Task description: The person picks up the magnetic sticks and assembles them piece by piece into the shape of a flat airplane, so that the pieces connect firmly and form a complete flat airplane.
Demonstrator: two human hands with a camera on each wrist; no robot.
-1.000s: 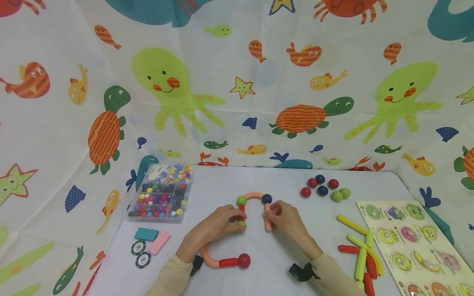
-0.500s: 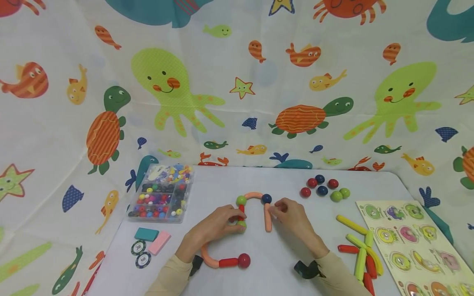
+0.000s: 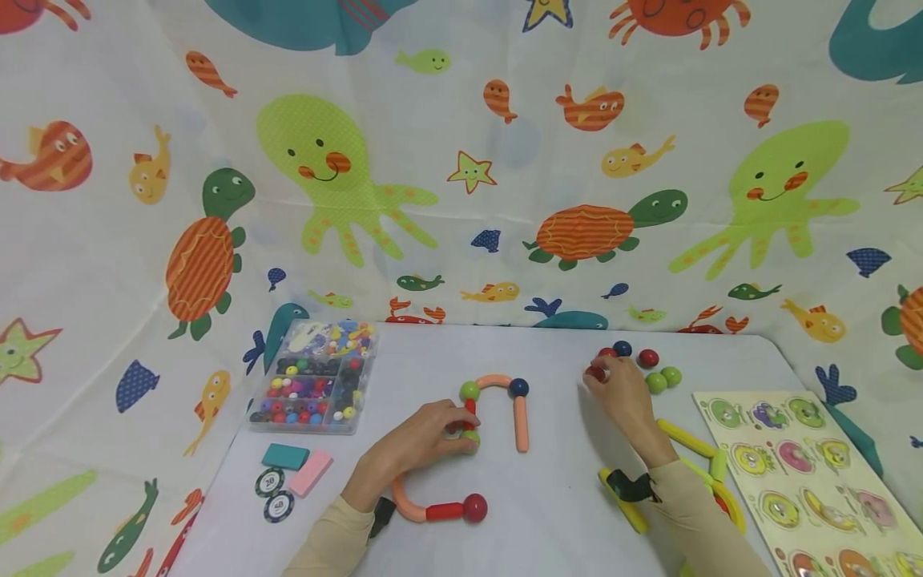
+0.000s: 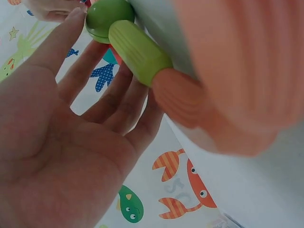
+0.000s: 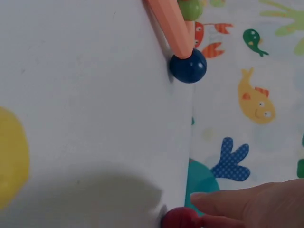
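Note:
My left hand (image 3: 421,437) holds the lower green ball (image 4: 107,21) of a chain of wooden balls and sticks, its fingertips also by a red stick (image 3: 471,407). Above it are another green ball (image 3: 469,390), a peach arc (image 3: 494,380), a blue ball (image 3: 518,388) and a peach stick (image 3: 521,425). Below, the chain continues with a peach curved piece (image 3: 409,506), a red stick (image 3: 445,511) and a red ball (image 3: 475,508). At the loose balls, my right hand (image 3: 626,401) has thumb and fingers around a red ball (image 3: 595,373), partly hidden in the head view.
Two green balls (image 3: 663,379), a red ball (image 3: 648,358) and a blue ball (image 3: 622,349) lie near my right hand. A yellow stick (image 3: 634,515) shows under my right wrist. A puzzle board (image 3: 796,481) is at right; a bead box (image 3: 313,377), blocks and chips are left.
My right hand has left the peach stick and moved right and away from me to the loose balls. A yellow stick now shows beneath that wrist. My left hand stays in place.

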